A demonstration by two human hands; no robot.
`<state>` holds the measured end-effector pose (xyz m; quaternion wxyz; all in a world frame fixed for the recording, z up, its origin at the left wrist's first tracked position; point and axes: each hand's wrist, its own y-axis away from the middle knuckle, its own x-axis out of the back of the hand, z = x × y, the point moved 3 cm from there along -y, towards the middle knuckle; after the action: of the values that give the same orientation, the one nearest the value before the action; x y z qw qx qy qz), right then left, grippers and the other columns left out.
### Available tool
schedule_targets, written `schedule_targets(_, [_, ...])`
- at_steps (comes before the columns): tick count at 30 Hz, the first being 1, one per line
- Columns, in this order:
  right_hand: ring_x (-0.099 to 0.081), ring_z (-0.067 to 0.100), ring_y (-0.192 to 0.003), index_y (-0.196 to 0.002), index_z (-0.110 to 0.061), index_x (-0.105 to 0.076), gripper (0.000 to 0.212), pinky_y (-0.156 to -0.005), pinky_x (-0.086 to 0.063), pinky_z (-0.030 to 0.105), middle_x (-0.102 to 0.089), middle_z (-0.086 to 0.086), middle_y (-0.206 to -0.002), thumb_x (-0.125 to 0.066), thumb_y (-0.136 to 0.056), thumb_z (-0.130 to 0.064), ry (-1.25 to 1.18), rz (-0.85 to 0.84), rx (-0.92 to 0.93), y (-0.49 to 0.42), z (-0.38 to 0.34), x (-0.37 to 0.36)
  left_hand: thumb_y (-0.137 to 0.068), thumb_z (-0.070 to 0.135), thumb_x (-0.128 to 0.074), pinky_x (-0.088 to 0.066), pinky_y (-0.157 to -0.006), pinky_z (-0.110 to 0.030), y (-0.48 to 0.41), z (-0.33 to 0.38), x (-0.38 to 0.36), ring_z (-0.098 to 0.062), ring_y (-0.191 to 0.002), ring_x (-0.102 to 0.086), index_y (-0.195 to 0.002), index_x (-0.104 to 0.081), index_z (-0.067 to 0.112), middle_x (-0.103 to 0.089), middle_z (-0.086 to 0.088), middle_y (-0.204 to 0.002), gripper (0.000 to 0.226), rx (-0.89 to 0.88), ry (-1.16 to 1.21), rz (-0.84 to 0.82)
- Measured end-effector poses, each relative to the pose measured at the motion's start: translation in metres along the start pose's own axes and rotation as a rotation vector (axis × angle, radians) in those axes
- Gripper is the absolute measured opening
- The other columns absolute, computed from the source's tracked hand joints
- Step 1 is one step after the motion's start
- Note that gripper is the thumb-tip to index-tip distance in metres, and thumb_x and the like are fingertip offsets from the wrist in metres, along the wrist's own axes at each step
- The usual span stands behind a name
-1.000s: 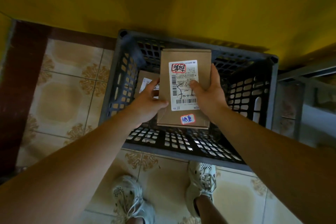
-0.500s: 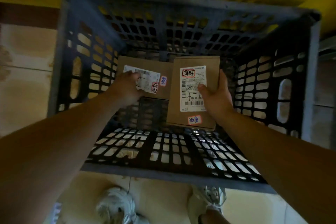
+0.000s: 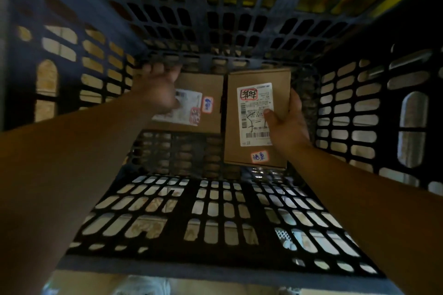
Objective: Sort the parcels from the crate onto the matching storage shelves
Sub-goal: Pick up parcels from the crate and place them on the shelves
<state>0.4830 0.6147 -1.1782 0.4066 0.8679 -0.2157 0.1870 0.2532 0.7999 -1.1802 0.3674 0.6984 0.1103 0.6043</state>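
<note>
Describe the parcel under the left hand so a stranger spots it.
Look inside the slatted crate, at its far wall. Of two brown parcels, it is the left parcel, partly under the left hand. Its label lies skewed, sticker beside it; the right parcel, in the right hand, has an upright label.

Two brown cardboard parcels are seen inside the dark slatted crate (image 3: 215,268). The right parcel (image 3: 254,115), white label up, is gripped by the right hand (image 3: 287,124) – the left parcel (image 3: 201,84) is laid flat by the far wall, under the blurred left hand (image 3: 158,91).
</note>
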Motion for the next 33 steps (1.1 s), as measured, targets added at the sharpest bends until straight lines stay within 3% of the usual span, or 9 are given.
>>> schedule_targets(3, [-0.060,0.023,-0.114,-0.154,-0.041,-0.010,0.074,-0.070,-0.052,0.028,-0.047,0.004,-0.143,-0.057,-0.098,-0.032,-0.007,0.012,-0.014,0.004,0.004,0.000,-0.081,0.050,-0.069,-0.020,-0.115,-0.049,0.006,0.003,-0.009,-0.038,-0.142,-0.010,-0.152,-0.017,0.029,-0.010,-0.014,-0.156,0.091,0.031,-0.072,-0.067])
schedule_targets(7, [-0.059,0.019,-0.107,-0.153,-0.041,-0.011,0.071,-0.077,-0.055,0.037,-0.047,0.005,-0.142,-0.056,-0.099,-0.032,0.018,0.024,-0.022,0.005,0.005,0.002,-0.076,0.050,-0.073,-0.017,-0.115,-0.050,0.013,0.005,-0.019,-0.034,-0.140,-0.022,-0.145,-0.029,0.020,-0.028,-0.012,-0.150,0.087,-0.003,-0.048,-0.088])
schedule_targets(12, [-0.060,0.027,-0.112,-0.147,-0.046,-0.016,0.066,-0.083,-0.058,0.048,-0.048,0.005,-0.139,-0.057,-0.096,-0.037,0.032,0.064,-0.043,0.008,0.001,0.009,-0.079,0.036,-0.075,-0.045,-0.089,-0.042,0.024,-0.001,-0.024,-0.034,-0.120,-0.049,-0.142,-0.031,0.021,-0.050,-0.014,-0.134,0.079,0.049,0.201,-0.162])
schedule_targets(14, [-0.061,0.027,-0.111,-0.148,-0.045,-0.015,0.067,-0.081,-0.059,0.046,-0.050,0.005,-0.137,-0.056,-0.097,-0.036,0.024,0.075,-0.061,0.013,-0.003,0.013,-0.084,0.030,-0.071,-0.046,-0.078,-0.037,0.034,0.001,-0.023,-0.031,-0.109,-0.056,-0.142,-0.032,0.023,-0.056,-0.012,-0.126,0.071,0.028,0.269,-0.194])
schedule_targets(17, [-0.062,0.026,-0.110,-0.149,-0.045,-0.012,0.068,-0.076,-0.060,0.044,-0.048,0.003,-0.138,-0.056,-0.097,-0.036,0.013,0.067,-0.076,0.021,-0.011,0.021,-0.092,0.030,-0.061,-0.049,-0.076,-0.034,0.052,0.005,-0.014,-0.026,-0.099,-0.060,-0.141,-0.036,0.029,-0.059,-0.002,-0.114,0.054,-0.012,0.373,-0.184])
schedule_targets(20, [-0.065,0.019,-0.097,-0.150,-0.043,-0.015,0.067,-0.059,-0.056,0.029,-0.050,-0.001,-0.131,-0.056,-0.098,-0.031,-0.018,0.073,-0.058,0.038,-0.026,0.036,-0.094,0.030,-0.058,-0.055,-0.078,-0.039,0.077,0.003,0.015,-0.019,-0.089,-0.065,-0.125,-0.050,0.035,-0.067,-0.001,-0.106,0.033,-0.025,0.582,-0.124])
schedule_targets(25, [-0.061,0.007,-0.081,-0.149,-0.042,-0.015,0.063,-0.049,-0.047,0.019,-0.056,-0.004,-0.123,-0.053,-0.100,-0.033,-0.028,0.088,-0.035,0.085,-0.083,0.079,-0.099,0.027,-0.052,-0.041,-0.081,-0.027,0.134,-0.002,0.096,-0.014,-0.101,-0.054,-0.146,-0.038,0.018,-0.057,-0.001,-0.122,0.050,0.098,0.720,0.030])
schedule_targets(28, [-0.062,0.001,-0.080,-0.147,-0.035,-0.024,0.057,-0.047,-0.046,0.014,-0.060,-0.005,-0.123,-0.055,-0.099,-0.030,-0.061,0.067,-0.005,0.120,-0.132,0.113,-0.102,0.024,-0.043,-0.041,-0.066,-0.023,0.186,0.000,0.148,-0.009,-0.075,-0.052,-0.140,-0.045,0.014,-0.056,0.003,-0.092,0.039,0.164,0.813,0.100])
schedule_targets(33, [-0.062,0.001,-0.079,-0.146,-0.032,-0.029,0.054,-0.047,-0.047,0.010,-0.061,-0.007,-0.118,-0.056,-0.100,-0.025,-0.164,0.068,0.053,0.204,-0.218,0.181,-0.101,0.024,-0.044,-0.053,-0.078,-0.040,0.295,-0.004,0.234,-0.022,-0.080,-0.062,-0.124,-0.054,0.015,-0.062,-0.001,-0.085,0.027,0.247,0.987,0.212])
